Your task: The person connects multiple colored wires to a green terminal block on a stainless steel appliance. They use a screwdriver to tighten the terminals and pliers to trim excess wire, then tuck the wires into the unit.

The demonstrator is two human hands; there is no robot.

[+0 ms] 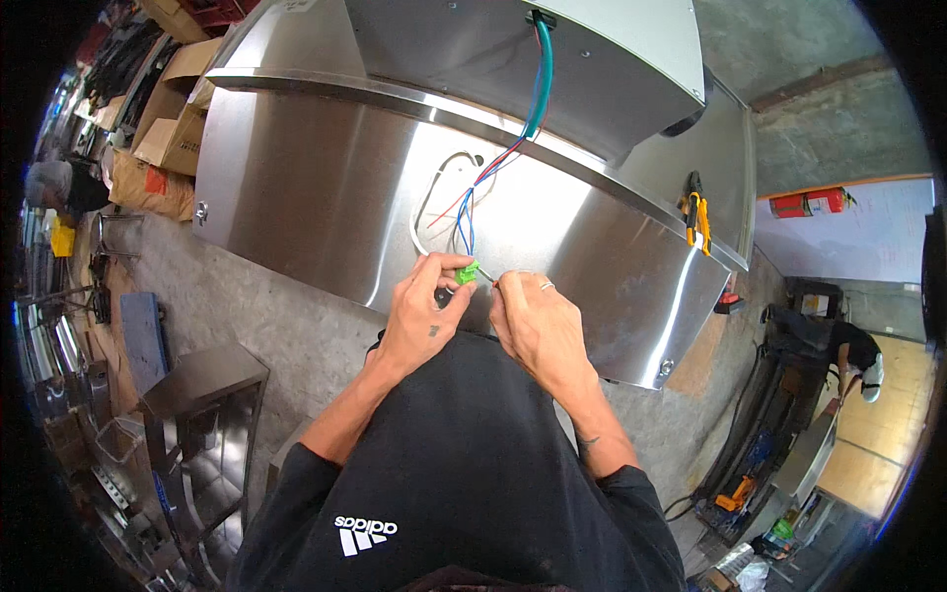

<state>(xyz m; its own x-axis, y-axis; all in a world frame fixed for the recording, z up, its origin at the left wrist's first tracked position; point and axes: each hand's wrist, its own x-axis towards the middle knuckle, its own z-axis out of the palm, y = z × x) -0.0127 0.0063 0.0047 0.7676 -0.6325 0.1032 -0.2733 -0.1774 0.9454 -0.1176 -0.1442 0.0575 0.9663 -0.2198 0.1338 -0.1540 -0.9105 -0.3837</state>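
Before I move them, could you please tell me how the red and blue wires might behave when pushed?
The wires would likely flop, being thin and bowed apart near the green connector. They are probably light for their length, given that thinness. At the teal sleeve, they may resist more, since it looks thicker.

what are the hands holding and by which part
The left hand pinches the green connector by its body. The right hand grips a slim rod behind its exposed end, which points toward the connector; the rest is hidden.
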